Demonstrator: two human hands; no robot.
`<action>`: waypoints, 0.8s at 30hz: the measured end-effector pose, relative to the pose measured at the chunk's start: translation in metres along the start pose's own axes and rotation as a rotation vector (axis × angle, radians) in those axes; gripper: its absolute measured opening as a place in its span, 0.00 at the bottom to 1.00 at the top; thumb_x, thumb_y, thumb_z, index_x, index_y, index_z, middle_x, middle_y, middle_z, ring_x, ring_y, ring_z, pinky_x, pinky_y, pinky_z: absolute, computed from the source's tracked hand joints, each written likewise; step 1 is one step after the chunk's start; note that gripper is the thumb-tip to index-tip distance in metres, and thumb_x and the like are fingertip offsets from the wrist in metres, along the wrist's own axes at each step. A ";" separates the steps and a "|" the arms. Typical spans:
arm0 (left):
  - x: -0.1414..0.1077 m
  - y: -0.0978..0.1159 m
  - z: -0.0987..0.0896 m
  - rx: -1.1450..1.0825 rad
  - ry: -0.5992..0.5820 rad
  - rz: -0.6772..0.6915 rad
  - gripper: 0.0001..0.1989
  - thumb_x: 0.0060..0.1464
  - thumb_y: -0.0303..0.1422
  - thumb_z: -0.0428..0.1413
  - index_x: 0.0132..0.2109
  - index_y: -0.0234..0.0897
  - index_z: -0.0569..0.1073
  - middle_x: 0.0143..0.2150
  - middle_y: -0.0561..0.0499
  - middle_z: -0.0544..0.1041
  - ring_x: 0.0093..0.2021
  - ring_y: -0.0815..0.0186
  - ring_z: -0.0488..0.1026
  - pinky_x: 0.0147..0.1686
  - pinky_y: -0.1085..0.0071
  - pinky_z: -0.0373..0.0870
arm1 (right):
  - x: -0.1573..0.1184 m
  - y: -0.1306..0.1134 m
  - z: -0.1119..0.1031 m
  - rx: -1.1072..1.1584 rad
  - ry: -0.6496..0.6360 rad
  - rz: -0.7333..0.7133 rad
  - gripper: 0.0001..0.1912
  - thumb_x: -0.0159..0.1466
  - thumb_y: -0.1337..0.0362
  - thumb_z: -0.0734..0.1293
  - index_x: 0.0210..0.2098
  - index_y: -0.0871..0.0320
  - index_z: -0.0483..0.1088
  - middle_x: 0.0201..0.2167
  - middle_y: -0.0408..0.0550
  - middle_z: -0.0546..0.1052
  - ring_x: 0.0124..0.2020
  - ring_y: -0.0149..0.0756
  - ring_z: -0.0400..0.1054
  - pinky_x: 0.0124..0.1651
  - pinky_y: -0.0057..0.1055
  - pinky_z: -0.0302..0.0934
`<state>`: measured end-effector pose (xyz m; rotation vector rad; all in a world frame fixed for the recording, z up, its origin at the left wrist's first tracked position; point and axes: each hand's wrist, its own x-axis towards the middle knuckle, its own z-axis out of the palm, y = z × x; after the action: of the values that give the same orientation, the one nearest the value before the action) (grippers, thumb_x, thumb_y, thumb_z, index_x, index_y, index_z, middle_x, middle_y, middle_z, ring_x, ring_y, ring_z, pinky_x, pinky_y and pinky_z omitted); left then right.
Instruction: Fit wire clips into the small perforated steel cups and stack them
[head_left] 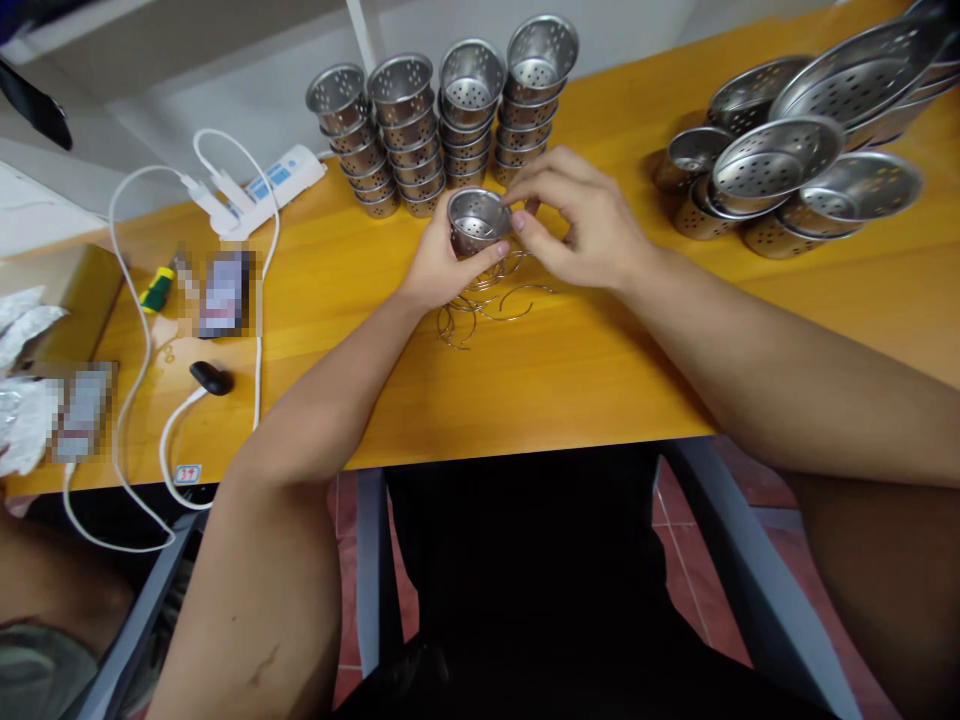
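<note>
Head view shows us a yellow wooden surface (pixel 540 390) beneath the small perforated cup (pixel 477 218), with a cluster of wider perforated vessels (pixel 780 172) well to the cup's right and four stacks of similar cups (pixel 466 135) just behind it. Our right hand (pixel 581 220) has its fingertips close to the cup's rim, and we cannot tell whether that grip holds anything. Our left hand (pixel 441 262) grasps the cup, near thin bent wires (pixel 491 282) below it.
</note>
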<state>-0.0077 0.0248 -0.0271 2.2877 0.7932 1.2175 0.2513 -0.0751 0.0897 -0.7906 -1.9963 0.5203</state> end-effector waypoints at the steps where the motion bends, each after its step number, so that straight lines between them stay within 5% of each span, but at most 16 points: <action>1: 0.001 0.001 0.000 0.004 -0.009 0.002 0.56 0.66 0.78 0.60 0.82 0.48 0.58 0.73 0.40 0.77 0.74 0.49 0.81 0.83 0.44 0.74 | 0.000 0.001 0.000 0.001 -0.006 0.005 0.20 0.76 0.31 0.77 0.51 0.36 0.85 0.61 0.54 0.85 0.62 0.63 0.76 0.72 0.62 0.72; 11: -0.001 -0.005 0.006 0.005 -0.027 0.113 0.52 0.76 0.71 0.54 0.89 0.53 0.43 0.76 0.40 0.72 0.77 0.48 0.81 0.80 0.42 0.78 | -0.006 0.022 0.013 -0.105 -0.106 -0.084 0.29 0.78 0.26 0.72 0.59 0.37 0.89 0.71 0.53 0.80 0.73 0.70 0.74 0.78 0.72 0.71; 18: -0.003 0.004 0.005 0.073 -0.049 0.145 0.49 0.82 0.62 0.51 0.90 0.55 0.32 0.80 0.39 0.68 0.81 0.47 0.77 0.84 0.42 0.75 | -0.006 0.011 0.007 -0.229 -0.135 -0.097 0.26 0.81 0.35 0.73 0.73 0.29 0.84 0.77 0.49 0.78 0.78 0.73 0.70 0.78 0.77 0.69; 24: -0.009 0.028 0.002 0.051 -0.105 0.125 0.47 0.84 0.60 0.48 0.90 0.53 0.31 0.80 0.41 0.66 0.84 0.48 0.75 0.85 0.44 0.74 | -0.005 -0.007 0.001 -0.330 -0.285 -0.123 0.22 0.86 0.43 0.69 0.75 0.36 0.81 0.70 0.50 0.84 0.72 0.69 0.77 0.74 0.67 0.75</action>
<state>-0.0018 -0.0024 -0.0163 2.4530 0.6589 1.1306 0.2503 -0.0837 0.0909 -0.8184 -2.4187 0.2431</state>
